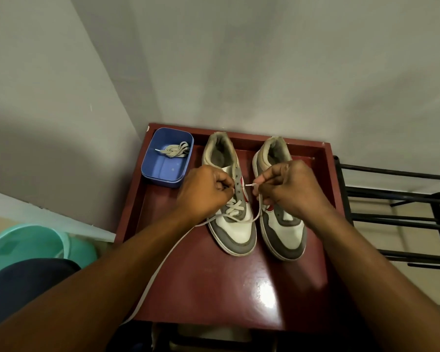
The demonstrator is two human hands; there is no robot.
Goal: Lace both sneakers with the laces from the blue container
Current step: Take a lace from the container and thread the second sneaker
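- Head view: a teal plastic tub [23, 245] sits off the tabletop's left edge.
- Blue rectangular plastic container [160, 180] at the dark red wooden tabletop's [214, 288] far left corner, holding a coiled beige lace [174, 151].
- Left hand [201, 191], fingers curled tight, pinches the white lace [233, 208] at the eyelets of the grey-and-white left sneaker [239, 232], mid-tabletop.
- Right hand [287, 186] pinches the lace's tip between thumb and forefinger.
- Matching right sneaker [287, 235] lies just beside, unlaced.
- Black metal rack [391, 194] stands beyond the right edge.
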